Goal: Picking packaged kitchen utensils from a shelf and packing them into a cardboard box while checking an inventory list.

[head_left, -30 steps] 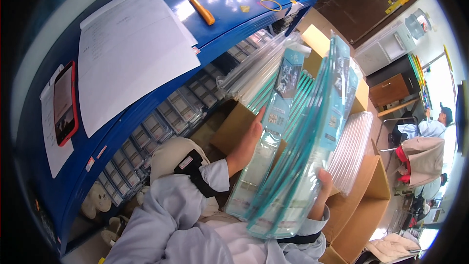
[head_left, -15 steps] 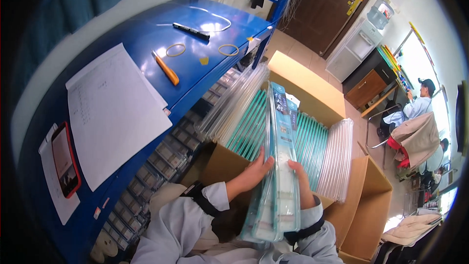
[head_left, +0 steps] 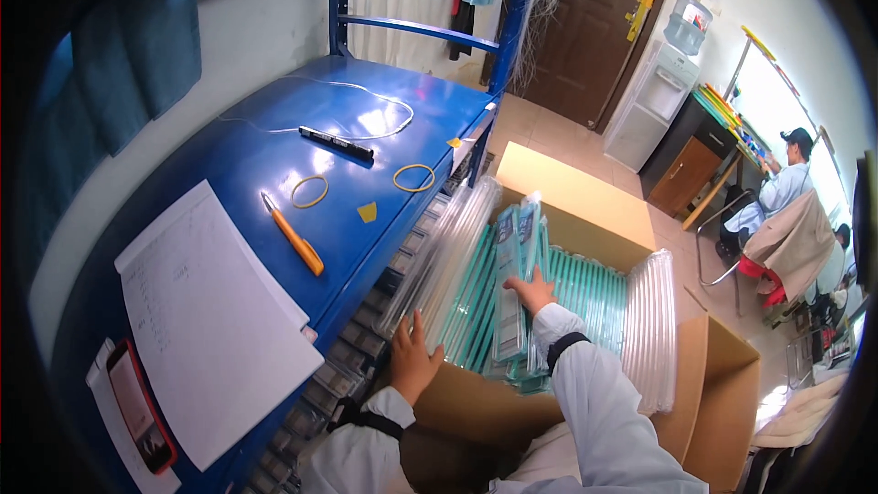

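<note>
Table (head_left: 247, 165), blue, stood left of the open cardboard box (head_left: 485, 402). Water dispenser (head_left: 642, 114) well beyond the box, off its far right. More cardboard (head_left: 722, 393) against the box's right side; second box or flap, could not tell. In the box, a row of teal-edged packs (head_left: 590, 288), with clear sleeves (head_left: 651, 320) upright at its right end and others crowding its left. White sheets (head_left: 210, 320) on the table, left of the box. Flat packs (head_left: 508, 285) lay loose over the row, left of the box's middle. Right hand (head_left: 535, 291) on these, thumb out sideways; grip or mere touch, could not tell. Left hand (head_left: 416, 359) at the box's near left corner, fingers spread wide. Red-cased phone (head_left: 142, 407) farther left of the box; black marker (head_left: 337, 144), orange-handled tool (head_left: 297, 242) and two rubber bands (head_left: 414, 166) nearer it.

Edges: tiled floor (head_left: 558, 133) opened behind the box; table edge ran close along its left; far flap (head_left: 585, 206) stood raised. Open air above the row, between the hands.
</note>
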Available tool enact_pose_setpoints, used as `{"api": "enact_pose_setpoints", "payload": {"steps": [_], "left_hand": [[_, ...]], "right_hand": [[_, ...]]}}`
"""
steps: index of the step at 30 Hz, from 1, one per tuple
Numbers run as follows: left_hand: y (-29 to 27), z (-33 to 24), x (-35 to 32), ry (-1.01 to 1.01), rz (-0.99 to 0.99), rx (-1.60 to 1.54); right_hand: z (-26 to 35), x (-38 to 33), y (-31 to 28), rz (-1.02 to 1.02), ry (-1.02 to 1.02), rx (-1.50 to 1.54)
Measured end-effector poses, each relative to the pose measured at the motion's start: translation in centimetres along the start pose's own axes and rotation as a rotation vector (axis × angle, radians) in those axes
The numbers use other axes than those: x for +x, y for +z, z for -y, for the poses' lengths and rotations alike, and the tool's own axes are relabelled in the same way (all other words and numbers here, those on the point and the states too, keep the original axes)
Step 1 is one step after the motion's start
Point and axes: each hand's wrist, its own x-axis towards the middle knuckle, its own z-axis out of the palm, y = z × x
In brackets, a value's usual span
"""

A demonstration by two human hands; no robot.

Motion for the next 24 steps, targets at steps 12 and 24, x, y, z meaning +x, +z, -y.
{"api": "enact_pose_setpoints", "payload": {"steps": [12, 24], "left_hand": [[-0.6, -1.1, 1.0, -0.004, 0.098, -0.043], [-0.7, -1.2, 1.2, -0.028, 0.138, 0.009]], "right_hand": [[-1.6, 2.6, 11.6, -0.047, -0.095, -0.357], [-4.1, 1.2, 10.2, 0.243, -0.123, -0.189]]}}
